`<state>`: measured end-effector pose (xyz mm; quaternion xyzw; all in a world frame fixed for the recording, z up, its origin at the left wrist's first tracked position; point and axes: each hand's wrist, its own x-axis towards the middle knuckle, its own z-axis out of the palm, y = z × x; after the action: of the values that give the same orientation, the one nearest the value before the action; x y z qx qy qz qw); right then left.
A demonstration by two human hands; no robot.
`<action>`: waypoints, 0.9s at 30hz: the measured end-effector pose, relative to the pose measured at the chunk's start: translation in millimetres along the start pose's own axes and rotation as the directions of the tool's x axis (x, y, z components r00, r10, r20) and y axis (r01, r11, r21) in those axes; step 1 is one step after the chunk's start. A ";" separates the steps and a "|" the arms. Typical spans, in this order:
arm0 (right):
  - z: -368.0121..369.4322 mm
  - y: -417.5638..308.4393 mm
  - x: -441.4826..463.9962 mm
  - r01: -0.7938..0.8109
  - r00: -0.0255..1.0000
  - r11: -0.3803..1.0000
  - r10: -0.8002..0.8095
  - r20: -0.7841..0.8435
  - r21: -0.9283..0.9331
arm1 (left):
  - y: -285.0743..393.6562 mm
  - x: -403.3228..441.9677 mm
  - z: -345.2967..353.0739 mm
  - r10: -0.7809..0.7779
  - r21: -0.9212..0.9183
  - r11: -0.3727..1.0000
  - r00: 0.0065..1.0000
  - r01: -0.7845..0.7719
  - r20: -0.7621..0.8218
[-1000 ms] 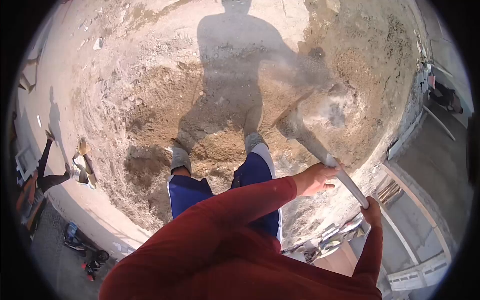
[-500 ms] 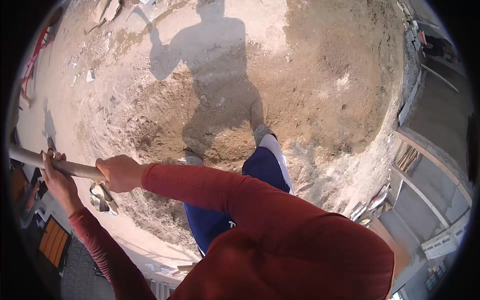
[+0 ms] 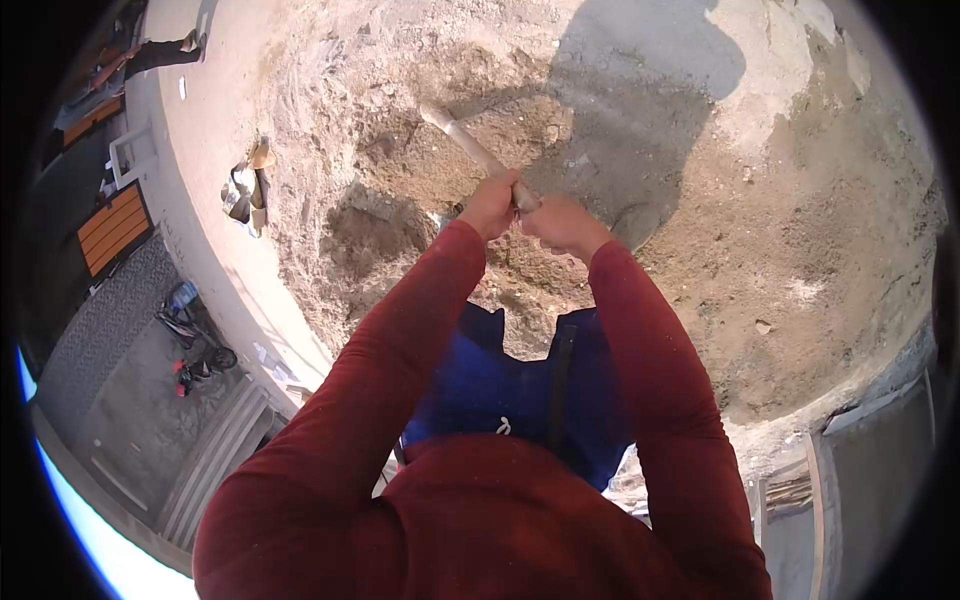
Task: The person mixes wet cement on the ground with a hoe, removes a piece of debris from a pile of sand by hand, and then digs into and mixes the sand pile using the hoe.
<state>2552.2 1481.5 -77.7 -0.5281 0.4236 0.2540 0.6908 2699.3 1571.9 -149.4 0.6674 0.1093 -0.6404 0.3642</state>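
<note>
Both my hands are closed round the pale, round handle of a long-handled digging tool (image 3: 468, 145), low in front of my legs. My left hand (image 3: 488, 207) grips it just ahead of my right hand (image 3: 563, 226), and the two nearly touch. The handle slants away to the upper left over broken brown soil (image 3: 400, 140). I cannot make out the tool's head. A dark hollow (image 3: 365, 235) in the dirt lies left of my hands. My shadow falls across the ground beyond them.
A crumpled bag-like bundle (image 3: 243, 195) lies on the left by a pale concrete strip (image 3: 215, 265). At the upper left, a person in dark trousers (image 3: 160, 57) is partly in view. A motorbike (image 3: 205, 365) stands at the lower left. Stacked wood (image 3: 790, 492) lies at the lower right.
My hands have swung the tool from the far left down to the front of my body. They have come closer together on the handle. My view has turned too.
</note>
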 end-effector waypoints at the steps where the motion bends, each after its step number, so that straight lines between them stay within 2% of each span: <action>1: -31.8 -6.8 -30.4 -0.093 0.994 0.986 0.084 0.070 0.137 | 16.2 -2.6 11.1 -0.046 -0.173 0.984 0.998 0.050 0.030; 2: -48.6 5.8 -69.8 -0.039 0.999 0.972 0.037 0.014 0.231 | 25.5 -7.4 24.6 -0.093 -0.338 0.934 0.993 0.112 0.073; 3: -70.7 25.1 -115.8 0.055 0.998 0.998 -0.055 -0.009 0.034 | 21.3 -13.3 44.4 -0.095 -0.338 0.934 0.992 0.117 0.081; 4: -88.4 35.7 -172.7 -0.060 0.996 0.998 0.060 -0.062 0.005 | 11.4 -16.3 72.1 -0.160 -0.434 0.886 0.986 0.163 0.043; 5: -97.4 83.2 -220.3 -0.087 0.992 0.982 0.071 -0.103 -0.168 | -0.4 -14.8 101.5 -0.223 -0.526 0.828 0.975 0.194 0.008; 6: -102.0 106.8 -282.8 -0.196 0.972 0.972 0.174 -0.157 -0.132 | -46.3 0.6 135.8 -0.300 -0.644 0.708 0.949 0.289 0.096; 7: -99.3 176.5 -336.7 -0.221 0.956 0.975 0.213 -0.203 -0.014 | -90.4 -18.0 195.4 -0.380 -0.523 0.748 0.910 0.409 0.169; 8: -95.7 200.9 -392.1 -0.419 0.862 0.907 0.388 -0.325 -0.029 | -107.3 -74.9 249.2 -0.480 -0.387 0.729 0.825 0.564 0.300; 9: -86.3 255.8 -449.2 -0.489 0.804 0.865 0.398 -0.442 -0.112 | -158.2 -91.0 292.0 -0.542 -0.277 0.686 0.726 0.673 0.423; 10: -78.5 266.4 -497.4 -0.631 0.704 0.762 0.480 -0.524 -0.150 | -144.0 -155.2 335.5 -0.550 -0.239 0.687 0.706 0.686 0.445; 11: -66.3 283.9 -538.7 -0.691 0.648 0.686 0.448 -0.616 -0.228 | -148.5 -193.5 360.2 -0.555 -0.158 0.662 0.621 0.733 0.554; 12: -55.1 303.0 -580.3 -0.766 0.559 0.623 0.522 -0.645 -0.160 | -150.5 -217.7 374.2 -0.537 -0.069 0.662 0.536 0.746 0.652; 13: -40.9 310.9 -611.4 -0.762 0.536 0.624 0.460 -0.708 -0.172 | -135.6 -250.2 376.7 -0.523 0.038 0.658 0.421 0.752 0.741; 14: -23.3 302.3 -623.5 -0.752 0.531 0.644 0.469 -0.706 -0.137 | -118.4 -266.1 368.3 -0.459 0.124 0.686 0.293 0.717 0.839; 15: -15.8 303.2 -624.1 -0.742 0.519 0.663 0.475 -0.711 -0.099 | -112.4 -269.7 359.3 -0.404 0.170 0.745 0.234 0.645 0.884; 16: -3.9 296.0 -606.8 -0.685 0.505 0.728 0.506 -0.700 0.032 | -81.7 -270.8 343.8 -0.395 0.226 0.802 0.208 0.553 0.895; 17: 2.3 276.2 -570.8 -0.645 0.551 0.764 0.476 -0.686 0.012 | -50.3 -264.6 322.4 -0.362 0.252 0.878 0.220 0.407 0.906; 18: 6.7 249.2 -524.5 -0.524 0.579 0.847 0.431 -0.692 0.089 | -14.7 -256.1 297.4 -0.301 0.244 0.941 0.251 0.236 0.920; 19: 10.8 239.5 -474.7 -0.422 0.680 0.906 0.302 -0.668 -0.019 | 11.2 -241.4 267.8 -0.141 0.111 0.987 0.287 0.118 0.947; 20: 10.3 216.3 -415.2 -0.293 0.750 0.956 0.221 -0.623 -0.015 | 50.8 -230.7 233.7 -0.056 0.072 0.997 0.358 -0.033 0.932; 21: 12.6 194.4 -351.6 -0.122 0.791 0.991 0.063 -0.609 -0.057 | 92.3 -222.7 197.1 0.092 -0.017 0.983 0.410 -0.182 0.907; 22: 18.8 160.5 -290.2 0.096 0.733 0.991 -0.137 -0.666 -0.098 | 138.0 -224.0 154.8 0.163 -0.008 0.959 0.532 -0.282 0.831; 24: 23.1 56.3 -175.1 0.294 0.786 0.935 -0.354 -0.507 -0.198 | 228.8 -224.5 55.3 0.429 -0.053 0.847 0.622 -0.529 0.655; 25: 31.3 -6.6 -130.9 0.399 0.768 0.890 -0.455 -0.450 -0.219 | 272.5 -230.9 3.6 0.564 -0.104 0.765 0.584 -0.635 0.583; 26: 41.6 -77.3 -98.6 0.486 0.748 0.842 -0.539 -0.386 -0.234 | 311.3 -242.1 -45.6 0.724 -0.128 0.625 0.510 -0.770 0.464; 27: 58.2 -145.3 -73.9 0.641 0.658 0.743 -0.662 -0.358 -0.196 | 350.3 -251.0 -105.4 0.836 -0.103 0.529 0.495 -0.843 0.237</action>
<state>2648.8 1498.0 65.0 -0.7029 0.3328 -0.1141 0.6182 2956.4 1469.3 197.4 0.5517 -0.2849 -0.4649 0.6311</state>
